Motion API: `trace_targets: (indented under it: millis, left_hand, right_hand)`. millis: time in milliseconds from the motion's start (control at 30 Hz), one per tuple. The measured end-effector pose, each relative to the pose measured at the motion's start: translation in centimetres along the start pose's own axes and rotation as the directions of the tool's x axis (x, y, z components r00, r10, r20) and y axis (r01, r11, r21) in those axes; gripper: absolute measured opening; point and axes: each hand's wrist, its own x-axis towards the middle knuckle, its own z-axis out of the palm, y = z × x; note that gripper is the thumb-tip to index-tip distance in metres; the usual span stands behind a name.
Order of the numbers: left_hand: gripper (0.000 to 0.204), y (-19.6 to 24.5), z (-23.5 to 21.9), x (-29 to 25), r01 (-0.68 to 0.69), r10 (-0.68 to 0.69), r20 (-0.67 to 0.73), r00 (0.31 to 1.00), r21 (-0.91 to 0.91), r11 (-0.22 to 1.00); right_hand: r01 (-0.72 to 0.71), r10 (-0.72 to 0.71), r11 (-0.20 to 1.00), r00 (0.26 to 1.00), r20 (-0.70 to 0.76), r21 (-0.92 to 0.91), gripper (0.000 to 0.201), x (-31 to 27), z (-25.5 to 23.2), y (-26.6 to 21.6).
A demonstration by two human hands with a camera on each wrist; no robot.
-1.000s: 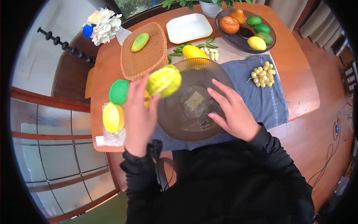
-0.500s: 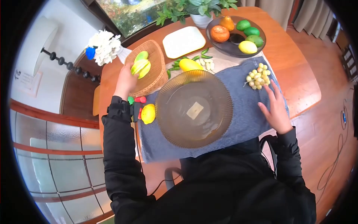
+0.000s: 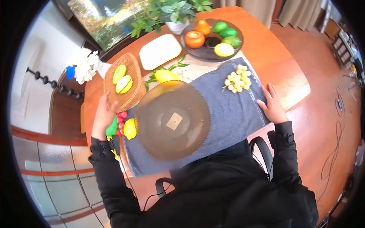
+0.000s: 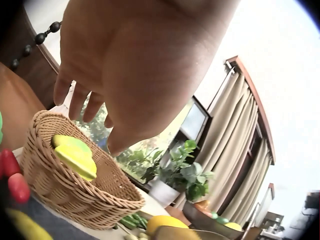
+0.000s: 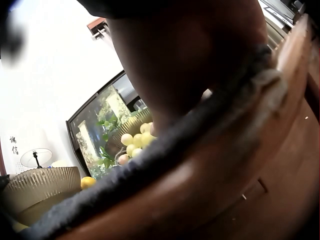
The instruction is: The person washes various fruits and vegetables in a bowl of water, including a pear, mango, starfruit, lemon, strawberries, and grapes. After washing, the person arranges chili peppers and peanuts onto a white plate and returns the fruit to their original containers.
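My left hand (image 3: 103,117), with nothing in it, hovers at the near side of a wicker basket (image 3: 137,93), fingers extended. In the basket lie a yellow-green ridged star fruit (image 3: 124,84) and a smoother green-yellow fruit (image 3: 119,74) side by side. The left wrist view shows the empty palm (image 4: 145,75) above the basket (image 4: 65,195). My right hand (image 3: 274,106) rests with spread fingers at the table's right edge, beside the blue-grey towel (image 3: 228,110). A large ribbed brown bowl (image 3: 152,146) stands between the hands, a pale square visible at its bottom.
Green grapes (image 3: 238,78) lie on the towel. Left of the bowl are a lemon (image 3: 129,129), red items (image 3: 121,119) and a green item (image 3: 111,128). Farther back are a white tray (image 3: 160,52), a yellow fruit (image 3: 166,76), green peppers and a dark fruit plate (image 3: 186,47).
My left hand carried the star fruit from over the bowl to the basket, let go of it there and drew back. My right hand moved from the bowl to the table's right edge.
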Motion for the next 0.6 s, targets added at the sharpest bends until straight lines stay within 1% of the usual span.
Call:
trace_targets:
  millis: [33,67,133,167,200,233,267,300,367,400,467,533,600]
  left_hand:
    - [0.065,1.4,-0.3,-2.5,-0.028,0.028,-0.016,0.999,0.011,1.000]
    - [0.064,2.4,-0.3,-4.9,-0.056,0.057,-0.029,0.998,0.023,0.998]
    - [0.064,1.3,1.4,-8.8,-0.027,0.027,-0.062,0.998,-0.004,1.000]
    - [0.066,2.4,2.1,-10.3,0.008,-0.013,-0.058,0.998,-0.087,0.996]
    - [0.066,3.1,2.7,-11.6,0.024,-0.030,-0.064,0.998,-0.082,0.996]
    - [0.068,3.6,3.4,-12.7,0.046,-0.050,-0.033,0.998,-0.104,0.993]
    - [0.070,3.9,4.1,-13.4,0.066,-0.067,-0.004,0.998,-0.127,0.990]
    - [0.070,3.8,5.0,-13.7,0.073,-0.076,-0.013,0.997,-0.126,0.989]
    - [0.074,3.7,6.7,-14.0,-0.016,0.023,-0.078,0.997,0.088,0.996]
    - [0.074,4.1,7.0,-14.0,-0.008,0.016,-0.091,0.996,0.087,0.996]
    - [0.075,5.0,7.3,-13.4,0.090,-0.081,-0.118,0.990,0.073,0.993]
    - [0.074,4.7,8.0,-13.2,0.096,-0.080,-0.172,0.982,0.088,0.991]
    - [0.072,4.7,8.0,-13.0,0.144,-0.126,-0.197,0.972,0.079,0.986]
  right_hand:
    - [0.024,-0.026,0.997,0.999,-0.021,-0.075,0.074,-0.1,0.7,0.3]
    - [0.048,-0.048,0.997,0.999,-0.011,-0.062,0.074,-0.1,1.0,0.2]
    - [0.008,-0.010,0.998,0.999,-0.041,-0.065,0.075,-0.2,1.0,0.2]
    - [0.000,-0.003,0.997,0.999,-0.038,-0.082,0.074,-0.2,1.1,0.3]
    - [0.017,-0.019,0.997,0.999,-0.032,-0.076,0.074,-0.2,1.2,0.3]
    - [0.007,-0.010,0.997,0.999,-0.035,-0.078,0.074,-0.2,1.2,0.3]
    - [-0.003,0.000,0.997,0.999,-0.042,-0.081,0.073,-0.2,1.1,0.2]
    - [-0.009,0.005,0.996,0.999,-0.036,-0.093,0.072,-0.2,0.9,0.0]
    - [0.006,-0.010,0.997,0.999,-0.049,-0.077,0.072,-0.3,1.2,0.3]
    - [0.013,-0.017,0.998,0.998,-0.063,-0.063,0.071,-0.3,1.3,0.5]
    - [0.033,-0.039,0.997,0.996,-0.079,-0.075,0.070,-0.3,1.4,0.6]
    - [0.004,-0.010,0.997,0.997,-0.075,-0.074,0.069,-0.3,1.5,0.6]
    - [0.013,-0.019,0.997,0.996,-0.089,-0.073,0.069,-0.3,1.6,0.8]
